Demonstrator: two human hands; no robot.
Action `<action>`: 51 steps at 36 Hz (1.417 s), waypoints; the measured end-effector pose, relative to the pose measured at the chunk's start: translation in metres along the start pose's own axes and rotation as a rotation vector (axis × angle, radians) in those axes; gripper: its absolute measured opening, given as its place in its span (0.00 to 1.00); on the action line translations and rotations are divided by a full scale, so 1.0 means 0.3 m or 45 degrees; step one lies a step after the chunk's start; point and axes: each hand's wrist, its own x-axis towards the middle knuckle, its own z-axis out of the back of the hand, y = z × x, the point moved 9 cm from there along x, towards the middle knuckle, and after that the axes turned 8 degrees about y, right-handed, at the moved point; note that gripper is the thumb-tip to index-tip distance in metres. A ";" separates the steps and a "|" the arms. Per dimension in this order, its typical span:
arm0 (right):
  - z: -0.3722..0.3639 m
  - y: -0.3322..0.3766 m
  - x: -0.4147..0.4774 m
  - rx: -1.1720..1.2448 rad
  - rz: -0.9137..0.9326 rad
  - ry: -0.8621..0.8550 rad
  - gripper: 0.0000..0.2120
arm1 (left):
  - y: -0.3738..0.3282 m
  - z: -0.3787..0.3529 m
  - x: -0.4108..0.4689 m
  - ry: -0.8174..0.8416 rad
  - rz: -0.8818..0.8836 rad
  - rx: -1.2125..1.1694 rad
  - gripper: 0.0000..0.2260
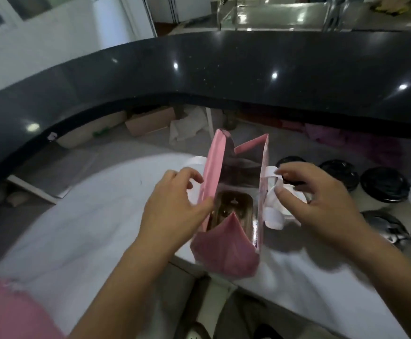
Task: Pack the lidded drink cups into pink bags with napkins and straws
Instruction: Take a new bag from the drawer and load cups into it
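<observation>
The pink bag (pixel 224 258) stood open between the two hands. Fingers of the left hand (pixel 175 209) pinched its left wall, and fingers of the right hand (pixel 321 204) gripped its white handle (pixel 271 217).

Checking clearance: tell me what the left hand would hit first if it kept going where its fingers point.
Probably the pink bag: the left hand points at its left wall, which its thumb seems to pinch.

A pink bag (pixel 224 255) stands upright and open — silvery lining inside, white handles (pixel 272 217) splayed out — black-lidded cups (pixel 384 183) just right.
</observation>
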 end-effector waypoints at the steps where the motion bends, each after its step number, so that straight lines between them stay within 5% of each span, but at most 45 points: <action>1: -0.003 0.018 0.019 -0.076 0.093 0.117 0.18 | -0.031 0.009 0.019 -0.016 -0.007 0.128 0.20; 5: -0.050 0.066 0.076 -0.512 0.428 0.514 0.23 | -0.132 -0.028 0.102 -0.004 -0.056 0.628 0.26; 9: -0.080 0.082 0.111 -0.798 0.674 0.644 0.17 | -0.189 -0.087 0.147 0.031 -0.089 0.989 0.29; 14: -0.085 0.109 0.127 -0.804 0.961 0.631 0.06 | -0.229 -0.098 0.165 0.003 -0.091 1.106 0.25; 18: -0.076 0.097 0.133 -0.701 0.998 0.688 0.10 | -0.228 -0.063 0.180 0.033 -0.064 1.070 0.17; 23: -0.056 0.069 0.137 -0.629 1.011 0.683 0.03 | -0.164 0.023 0.207 0.116 0.116 0.755 0.14; 30: -0.011 0.019 0.127 -0.549 0.989 0.611 0.08 | -0.035 0.109 0.216 0.289 0.278 -0.189 0.18; 40: 0.036 -0.118 0.109 -0.446 0.828 0.428 0.12 | 0.192 0.080 0.209 0.323 0.354 -1.036 0.15; 46: 0.030 -0.118 0.098 -0.382 0.705 0.396 0.15 | 0.200 0.073 0.228 0.285 0.212 -0.952 0.18; 51: 0.010 -0.081 0.097 -0.365 0.527 0.387 0.11 | 0.095 0.034 0.232 0.608 -0.003 -0.880 0.19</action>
